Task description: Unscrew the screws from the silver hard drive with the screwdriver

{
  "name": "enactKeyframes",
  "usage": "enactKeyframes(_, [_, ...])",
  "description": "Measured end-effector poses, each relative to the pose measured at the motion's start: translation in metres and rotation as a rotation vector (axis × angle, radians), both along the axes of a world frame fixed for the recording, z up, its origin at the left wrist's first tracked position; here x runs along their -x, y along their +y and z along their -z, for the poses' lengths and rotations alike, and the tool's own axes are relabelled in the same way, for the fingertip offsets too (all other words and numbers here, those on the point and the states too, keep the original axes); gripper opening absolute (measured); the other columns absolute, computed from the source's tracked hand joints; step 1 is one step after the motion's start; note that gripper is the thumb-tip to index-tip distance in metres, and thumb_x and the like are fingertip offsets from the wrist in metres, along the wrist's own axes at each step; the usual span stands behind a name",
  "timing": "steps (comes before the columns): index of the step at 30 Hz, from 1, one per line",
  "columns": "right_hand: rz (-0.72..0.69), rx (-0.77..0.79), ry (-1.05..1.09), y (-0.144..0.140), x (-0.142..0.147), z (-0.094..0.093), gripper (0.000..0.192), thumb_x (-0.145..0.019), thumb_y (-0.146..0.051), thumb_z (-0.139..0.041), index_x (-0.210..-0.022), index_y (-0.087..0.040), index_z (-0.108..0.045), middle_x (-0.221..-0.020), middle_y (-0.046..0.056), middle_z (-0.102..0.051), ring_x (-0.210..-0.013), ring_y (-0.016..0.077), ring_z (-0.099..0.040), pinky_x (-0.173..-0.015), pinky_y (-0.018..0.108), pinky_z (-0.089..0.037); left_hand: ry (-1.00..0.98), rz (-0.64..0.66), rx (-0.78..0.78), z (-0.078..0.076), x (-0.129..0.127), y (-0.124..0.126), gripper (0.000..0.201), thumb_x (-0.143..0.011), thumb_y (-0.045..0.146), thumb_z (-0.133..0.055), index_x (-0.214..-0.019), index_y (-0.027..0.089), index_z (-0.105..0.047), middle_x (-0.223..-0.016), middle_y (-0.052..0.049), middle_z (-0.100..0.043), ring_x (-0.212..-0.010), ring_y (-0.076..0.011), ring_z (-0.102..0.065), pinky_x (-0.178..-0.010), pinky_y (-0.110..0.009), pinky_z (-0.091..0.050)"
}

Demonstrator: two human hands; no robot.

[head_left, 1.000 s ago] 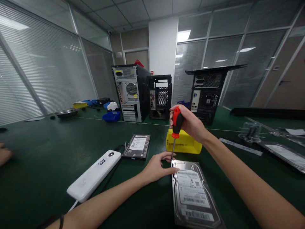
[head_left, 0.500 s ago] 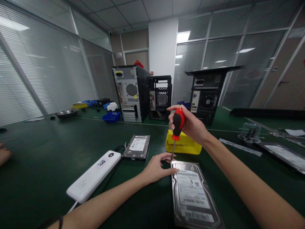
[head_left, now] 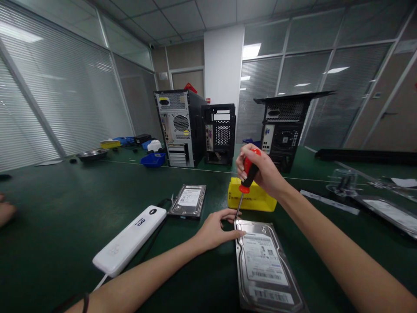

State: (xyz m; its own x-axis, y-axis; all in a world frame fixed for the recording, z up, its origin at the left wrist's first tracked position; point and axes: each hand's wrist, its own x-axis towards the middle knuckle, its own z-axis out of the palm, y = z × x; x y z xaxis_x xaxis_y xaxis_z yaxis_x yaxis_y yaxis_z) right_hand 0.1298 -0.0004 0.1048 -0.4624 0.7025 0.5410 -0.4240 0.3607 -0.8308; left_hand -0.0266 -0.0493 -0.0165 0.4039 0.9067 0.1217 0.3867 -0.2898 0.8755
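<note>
A silver hard drive [head_left: 262, 261] lies label up on the green table in front of me. My left hand [head_left: 219, 228] grips its far left corner, the thumb on the top face and the fingers at the far edge. My right hand [head_left: 259, 167] is closed around the handle of a red and black screwdriver [head_left: 249, 174]. The shaft slants down to the left, and its tip meets the drive's far left corner beside my left fingertips. What the tip rests on is too small to make out. Just behind stands a yellow bin [head_left: 260, 200].
A second hard drive [head_left: 189, 201] and a white power bank [head_left: 130, 241] with a cable lie to the left. Computer cases [head_left: 178, 130] stand at the back, near a blue bin [head_left: 153, 160]. Another drive [head_left: 389, 213] is at right. Another person's hand [head_left: 6, 211] shows at the left edge.
My right hand has turned and its fingers have wrapped further around the handle. The screwdriver now leans more to the right at its top. My left hand and the drive have stayed in place.
</note>
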Motion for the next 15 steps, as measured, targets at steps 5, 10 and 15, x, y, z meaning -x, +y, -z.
enactKeyframes(5, [-0.055, 0.007, -0.045, -0.0019, 0.0008, -0.0001, 0.031, -0.088, -0.048, -0.046, -0.087, -0.020, -0.058, -0.072, -0.001, -0.056, -0.059, 0.0106, -0.054, -0.059, 0.026, -0.047, 0.002, 0.004, -0.009, -0.0004, 0.0003, -0.0002, 0.056, -0.070, 0.041, -0.074, -0.119, 0.018, -0.059, -0.108, -0.006, -0.068, -0.098, -0.0216, -0.061, -0.069, -0.026, -0.037])
enactKeyframes(10, [0.038, -0.025, -0.011, -0.0034, 0.0051, 0.0004, 0.021, -0.082, -0.037, -0.063, -0.079, -0.021, -0.049, -0.076, -0.003, -0.060, -0.062, 0.0091, -0.059, -0.060, 0.024, -0.050, -0.001, 0.012, -0.010, 0.0009, -0.0002, 0.0008, 0.056, -0.071, 0.040, -0.073, -0.120, 0.019, -0.058, -0.110, -0.006, -0.067, -0.099, -0.0214, -0.061, -0.069, -0.026, -0.037])
enactKeyframes(15, [0.035, -0.076, -0.030, -0.0024, 0.0053, 0.0013, 0.025, -0.082, -0.036, -0.063, -0.082, -0.025, -0.041, -0.058, -0.010, -0.053, -0.042, 0.0058, -0.046, -0.045, 0.021, -0.042, 0.007, 0.016, -0.029, 0.0041, 0.0001, 0.0040, 0.054, -0.072, 0.042, -0.073, -0.119, 0.019, -0.058, -0.110, -0.005, -0.068, -0.098, -0.0206, -0.061, -0.068, -0.026, -0.036])
